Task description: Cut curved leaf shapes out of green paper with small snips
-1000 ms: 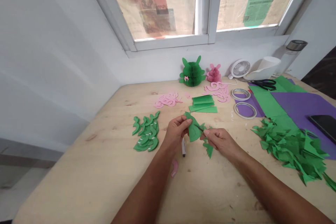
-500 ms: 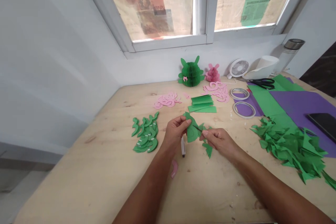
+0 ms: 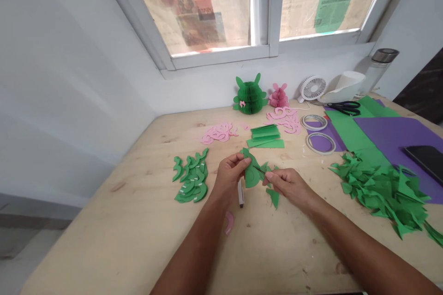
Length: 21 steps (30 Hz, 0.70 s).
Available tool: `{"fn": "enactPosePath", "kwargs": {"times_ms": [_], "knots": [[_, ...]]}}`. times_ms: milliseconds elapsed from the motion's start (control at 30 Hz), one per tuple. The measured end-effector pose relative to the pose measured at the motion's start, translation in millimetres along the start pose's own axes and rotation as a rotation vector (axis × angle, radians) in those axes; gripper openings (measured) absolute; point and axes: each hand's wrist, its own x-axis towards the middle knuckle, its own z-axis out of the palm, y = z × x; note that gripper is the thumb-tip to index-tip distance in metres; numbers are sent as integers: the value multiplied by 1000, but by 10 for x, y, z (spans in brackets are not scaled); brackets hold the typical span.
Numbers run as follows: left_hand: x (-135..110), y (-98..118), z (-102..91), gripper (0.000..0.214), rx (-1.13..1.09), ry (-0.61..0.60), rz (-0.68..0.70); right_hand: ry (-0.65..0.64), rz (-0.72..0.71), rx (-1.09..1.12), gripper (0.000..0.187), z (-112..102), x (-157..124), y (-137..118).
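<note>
My left hand (image 3: 231,174) pinches a folded piece of green paper (image 3: 252,176) between thumb and fingers, above the middle of the table. From the right, my right hand (image 3: 285,183) is closed on small scissors (image 3: 261,171); only their thin dark blades show, at the paper's edge, and the handles are hidden in the fingers. Green paper scraps (image 3: 273,197) lie just under the right hand. Below my left hand lies a slim white and dark object (image 3: 241,194), partly covered. Close to my left forearm is a curved pink paper piece (image 3: 229,223).
Curved green cutouts (image 3: 192,179) lie left, pink cutouts (image 3: 219,132) and folded green strips (image 3: 265,133) behind. Green (image 3: 250,97) and pink (image 3: 278,97) paper figures stand by the wall. Tape rolls (image 3: 321,143), black scissors (image 3: 346,108), a scrap heap (image 3: 387,193) and a phone (image 3: 424,162) are right.
The view has shifted slightly. Both hands keep nearly the same place, with the green paper and scissors still held; the blades show a little less at the paper.
</note>
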Motion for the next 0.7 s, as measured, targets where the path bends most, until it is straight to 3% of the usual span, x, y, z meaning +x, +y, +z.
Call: {"fn": "enactPosePath", "kwargs": {"times_ms": [700], "knots": [[-9, 3, -6, 22, -6, -8, -6, 29, -33, -68, 41, -4, -6, 7]]}}
